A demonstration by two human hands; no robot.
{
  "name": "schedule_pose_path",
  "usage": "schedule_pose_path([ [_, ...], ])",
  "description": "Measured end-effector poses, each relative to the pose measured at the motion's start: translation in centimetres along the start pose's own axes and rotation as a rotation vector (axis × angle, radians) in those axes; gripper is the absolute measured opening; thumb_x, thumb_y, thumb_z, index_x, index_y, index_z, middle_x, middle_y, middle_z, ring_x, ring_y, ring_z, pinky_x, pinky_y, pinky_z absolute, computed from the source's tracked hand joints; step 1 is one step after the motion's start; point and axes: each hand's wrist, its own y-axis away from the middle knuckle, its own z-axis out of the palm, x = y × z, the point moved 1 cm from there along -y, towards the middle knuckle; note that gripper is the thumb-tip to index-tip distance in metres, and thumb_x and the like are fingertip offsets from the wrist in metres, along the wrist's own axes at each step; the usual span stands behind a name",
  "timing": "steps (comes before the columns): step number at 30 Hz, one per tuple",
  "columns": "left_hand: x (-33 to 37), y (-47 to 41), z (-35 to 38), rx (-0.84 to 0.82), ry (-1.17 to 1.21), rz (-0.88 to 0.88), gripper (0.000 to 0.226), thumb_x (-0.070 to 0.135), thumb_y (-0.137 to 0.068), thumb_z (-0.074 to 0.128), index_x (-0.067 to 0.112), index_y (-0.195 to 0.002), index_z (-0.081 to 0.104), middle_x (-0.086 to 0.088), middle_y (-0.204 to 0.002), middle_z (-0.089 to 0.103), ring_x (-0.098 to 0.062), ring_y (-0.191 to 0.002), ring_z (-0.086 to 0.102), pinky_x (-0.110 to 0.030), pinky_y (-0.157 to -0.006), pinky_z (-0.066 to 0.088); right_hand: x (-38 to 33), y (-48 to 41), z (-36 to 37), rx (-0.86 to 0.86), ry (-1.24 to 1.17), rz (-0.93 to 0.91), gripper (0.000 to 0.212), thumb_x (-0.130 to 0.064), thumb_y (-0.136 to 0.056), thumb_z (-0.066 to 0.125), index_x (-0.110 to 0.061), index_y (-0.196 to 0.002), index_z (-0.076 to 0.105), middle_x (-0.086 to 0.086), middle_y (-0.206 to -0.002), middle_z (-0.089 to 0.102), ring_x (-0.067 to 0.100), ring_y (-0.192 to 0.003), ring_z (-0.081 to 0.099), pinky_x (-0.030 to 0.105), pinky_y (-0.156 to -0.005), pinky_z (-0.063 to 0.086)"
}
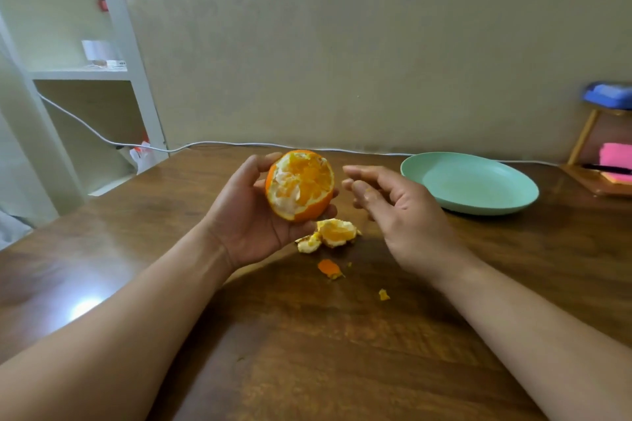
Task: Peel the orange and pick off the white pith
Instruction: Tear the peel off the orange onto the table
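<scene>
Gripping the orange, the left hand holds it above the bench, thumb over the top, fingers curled beneath. Side facing the camera is stripped: flesh exposed, white pith in patches, mostly on its left. Peel remains along the lower and right edge.

Right hand just beside the orange, not touching. Fingers loosely bent, holding nothing, tips pointing at the fruit.

Peel pieces lie on the bench directly below the orange, pale side up. A smaller scrap sits nearer the camera, and a tiny bit to its right.

Green plate stands on the bench right of the right hand. White cable runs along the back edge by the wall.
</scene>
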Motion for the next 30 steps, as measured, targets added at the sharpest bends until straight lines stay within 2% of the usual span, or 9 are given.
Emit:
schedule_pose_path([
  [2,-0.2,-0.1,0.5,0.033,-0.056,-0.02,0.068,0.065,-0.102,0.045,0.009,-0.131,0.072,-0.027,-0.139,0.064,-0.037,-0.084,0.074,-0.026,-0.048,0.055,-0.4,0.0,-0.1,-0.026,-0.055,-0.014,0.034,-0.036,-0.108,0.058,-0.037,-0.14,0.066,-0.022,-0.12,0.075,-0.001,-0.11,0.07,0.018,-0.088,0.056],
  [5,-0.4,-0.1,1.2,0.099,-0.193,-0.072,0.088,0.085,-0.095,0.034,0.012,-0.106,0.082,-0.02,-0.103,0.075,-0.03,-0.062,0.067,-0.02,-0.036,0.034,-0.6,0.2,0.0,-0.055,-0.064,-0.047,0.034,-0.033,-0.107,0.061,-0.032,-0.139,0.068,-0.017,-0.122,0.075,-0.001,-0.109,0.071,0.016,-0.083,0.055],
  [7,-0.5,0.0,1.5,0.138,-0.244,-0.103,0.096,0.09,-0.089,0.034,0.008,-0.097,0.081,-0.02,-0.09,0.074,-0.031,-0.059,0.065,-0.022,-0.038,0.039,-0.7,0.4,0.1,-0.079,-0.047,-0.055,0.031,-0.032,-0.106,0.063,-0.031,-0.136,0.071,-0.017,-0.121,0.076,-0.002,-0.108,0.071,0.017,-0.085,0.056],
  [10,-0.4,0.2,1.7,0.183,-0.209,-0.116,0.092,0.09,-0.088,0.041,0.01,-0.1,0.084,-0.022,-0.104,0.076,-0.039,-0.078,0.075,-0.034,-0.056,0.058,-0.7,0.6,0.1,-0.109,-0.033,-0.058,0.029,-0.032,-0.104,0.065,-0.029,-0.132,0.074,-0.019,-0.116,0.077,-0.004,-0.108,0.071,0.014,-0.086,0.055],
  [12,-0.4,0.2,1.7,0.181,-0.222,-0.109,0.089,0.088,-0.089,0.043,0.01,-0.108,0.082,-0.023,-0.106,0.075,-0.04,-0.082,0.076,-0.037,-0.058,0.06,-0.8,0.7,0.0,-0.111,-0.029,-0.057,0.031,-0.038,-0.102,0.066,-0.028,-0.13,0.074,-0.019,-0.114,0.078,-0.004,-0.106,0.071,0.012,-0.085,0.055],
  [15,-0.5,0.2,1.7,0.215,-0.306,-0.124,0.086,0.087,-0.089,0.045,0.01,-0.097,0.083,-0.021,-0.098,0.075,-0.036,-0.078,0.075,-0.037,-0.061,0.06,-0.8,0.7,0.0,-0.109,0.06,-0.055,0.034,-0.048,-0.098,0.069,-0.03,-0.126,0.075,-0.018,-0.109,0.078,-0.002,-0.102,0.071,0.017,-0.084,0.058],
  [23,-0.9,0.4,2.2,0.2,-0.433,-0.137,0.078,0.08,-0.094,0.045,0.013,-0.085,0.083,-0.021,-0.093,0.074,-0.035,-0.075,0.072,-0.033,-0.054,0.058,-0.9,0.6,-0.4,-0.121,0.344,-0.183,0.026,-0.044,-0.107,0.059,-0.023,-0.115,0.072,-0.012,-0.091,0.074,0.008,-0.083,0.068,0.035,-0.072,0.054],
  [26,-0.8,0.4,2.3,0.195,-0.427,-0.118,0.076,0.077,-0.095,0.045,0.012,-0.083,0.082,-0.019,-0.086,0.074,-0.034,-0.07,0.071,-0.032,-0.052,0.057,-1.2,0.4,-0.5,-0.14,0.411,-0.226,0.023,-0.038,-0.107,0.06,-0.022,-0.119,0.07,-0.01,-0.097,0.073,0.009,-0.086,0.067,0.036,-0.074,0.054],
  [30,-0.9,0.4,2.2,0.187,-0.451,-0.118,0.075,0.076,-0.096,0.047,0.007,-0.096,0.077,-0.02,-0.088,0.072,-0.035,-0.07,0.071,-0.033,-0.052,0.057,-1.3,0.4,-0.6,-0.153,0.441,-0.272,0.029,-0.035,-0.103,0.058,-0.023,-0.129,0.065,-0.007,-0.103,0.074,0.009,-0.09,0.069,0.034,-0.077,0.056],
])
